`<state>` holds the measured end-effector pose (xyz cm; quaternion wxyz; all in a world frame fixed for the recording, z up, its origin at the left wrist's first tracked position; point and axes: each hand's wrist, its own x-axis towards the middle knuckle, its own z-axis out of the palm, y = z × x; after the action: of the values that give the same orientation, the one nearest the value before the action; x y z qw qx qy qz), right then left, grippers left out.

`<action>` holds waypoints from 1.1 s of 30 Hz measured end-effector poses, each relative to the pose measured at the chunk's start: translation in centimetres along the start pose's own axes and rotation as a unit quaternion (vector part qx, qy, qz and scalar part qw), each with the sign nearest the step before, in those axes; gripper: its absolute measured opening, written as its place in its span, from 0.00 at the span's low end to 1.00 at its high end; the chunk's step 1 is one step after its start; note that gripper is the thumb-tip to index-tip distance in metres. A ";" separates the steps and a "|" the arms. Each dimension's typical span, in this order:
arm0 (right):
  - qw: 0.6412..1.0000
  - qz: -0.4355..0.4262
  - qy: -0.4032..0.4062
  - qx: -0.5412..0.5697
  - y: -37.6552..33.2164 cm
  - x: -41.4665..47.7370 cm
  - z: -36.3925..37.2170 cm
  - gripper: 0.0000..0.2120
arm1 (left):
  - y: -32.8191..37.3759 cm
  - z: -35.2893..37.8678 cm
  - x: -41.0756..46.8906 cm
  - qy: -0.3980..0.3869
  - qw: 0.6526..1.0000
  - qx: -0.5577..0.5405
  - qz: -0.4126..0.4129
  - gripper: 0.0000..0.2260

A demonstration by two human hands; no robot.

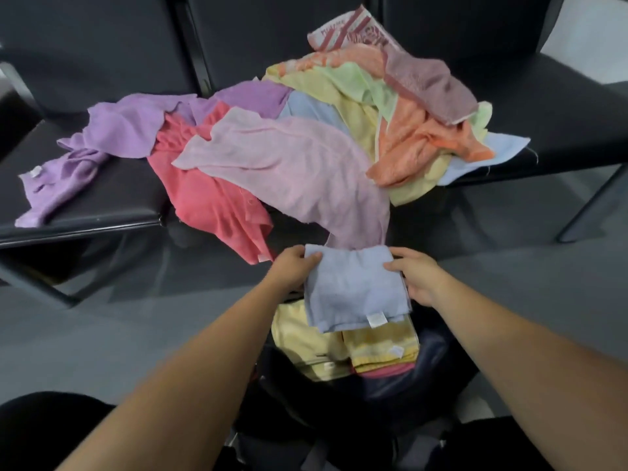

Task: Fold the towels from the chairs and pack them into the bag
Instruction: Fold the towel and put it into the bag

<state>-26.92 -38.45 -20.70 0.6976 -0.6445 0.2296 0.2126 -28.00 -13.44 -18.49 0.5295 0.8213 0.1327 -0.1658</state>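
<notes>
On the left-hand black chair (102,205), a small white tag (35,171) shows at the near end of a crumpled purple towel (112,137); no writing on it can be read. Another white tag (373,319) sits on the near edge of the folded blue towel (353,287), also illegible. Further right, a third tag (396,351) lies on a folded yellow striped towel (380,348). At the top of the pile, a white towel with red stripes (343,32) carries printed lettering, too blurred to make out.

Unfolded towels spread across the seats: the purple one, then a coral red towel (204,198) hanging over the seat's front edge, and a pale pink towel (289,164) draped over it and down toward the hands. Beyond lie yellow (339,93), green (356,79), orange (418,141) and mauve (428,83) towels heaped together. A light blue towel (503,147) pokes out onto the right-hand chair (560,124).

The left hand (292,266) pinches the folded blue towel at its far left corner – thumb on top, fingers underneath. The right hand (418,277) grips its right edge the same way. The towel hangs just above the dark bag (435,362) – which stands open on the floor between the person's knees. It holds a folded plain yellow towel (302,338), the striped one beside it and a pink one (387,370) beneath.
</notes>
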 end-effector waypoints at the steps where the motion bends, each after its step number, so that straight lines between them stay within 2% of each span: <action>1: 1.000 0.019 0.009 -0.016 1.2 0.7 -0.5 0.19 | -1.0 1.1 0.3 -0.010 1.000 -0.001 -0.016 0.14; 6: 0.989 0.114 0.038 -0.083 5.7 3.8 -3.0 0.14 | -5.6 5.7 3.1 -0.059 0.995 -0.010 -0.085 0.14; 8: 0.985 0.138 0.061 -0.090 7.5 5.3 -3.6 0.15 | -7.2 7.3 4.3 -0.061 0.992 -0.016 -0.108 0.14; 11: 0.977 0.138 0.089 -0.134 9.7 7.5 -4.0 0.21 | -9.4 9.4 6.1 -0.055 0.989 -0.026 -0.138 0.14; 14: 0.969 0.107 0.129 -0.184 10.7 8.3 -4.0 0.24 | -11.2 11.3 7.2 -0.048 0.980 -0.087 -0.174 0.17; 17: 0.958 0.118 0.143 -0.217 12.3 8.7 -4.0 0.24 | -12.7 12.9 7.4 -0.064 0.977 -0.025 -0.200 0.18; 20: 0.944 0.132 0.153 -0.260 13.6 9.3 -4.2 0.18 | -14.1 13.5 6.8 -0.101 0.971 0.076 -0.201 0.07; 24: 0.941 0.107 0.162 -0.277 13.2 10.1 -4.6 0.18 | -15.7 13.4 6.2 -0.116 0.967 0.074 -0.213 0.11; 26: 0.926 0.120 0.170 -0.317 12.2 9.5 -4.5 0.08 | -15.4 13.4 5.7 -0.136 0.964 0.078 -0.213 0.09; 27: 0.915 0.122 0.173 -0.343 11.8 9.3 -4.5 0.09 | -15.0 13.3 5.5 -0.142 0.964 0.088 -0.209 0.07; 29: 0.902 0.115 0.176 -0.376 11.2 8.5 -4.3 0.18 | -13.7 12.8 5.0 -0.135 0.963 0.144 -0.181 0.09; 31: 0.897 0.094 0.159 -0.401 9.7 7.5 -3.7 0.17 | -11.8 11.5 4.7 -0.113 0.963 0.201 -0.139 0.12; 33: 0.908 0.069 0.134 -0.392 7.2 6.9 -2.6 0.16 | -9.2 9.7 4.7 -0.092 0.969 0.203 -0.109 0.12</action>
<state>-25.76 -40.46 -30.68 0.3350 -0.8710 0.2628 0.2450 -28.66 -18.40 -31.81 0.3404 0.8732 0.1357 -0.3213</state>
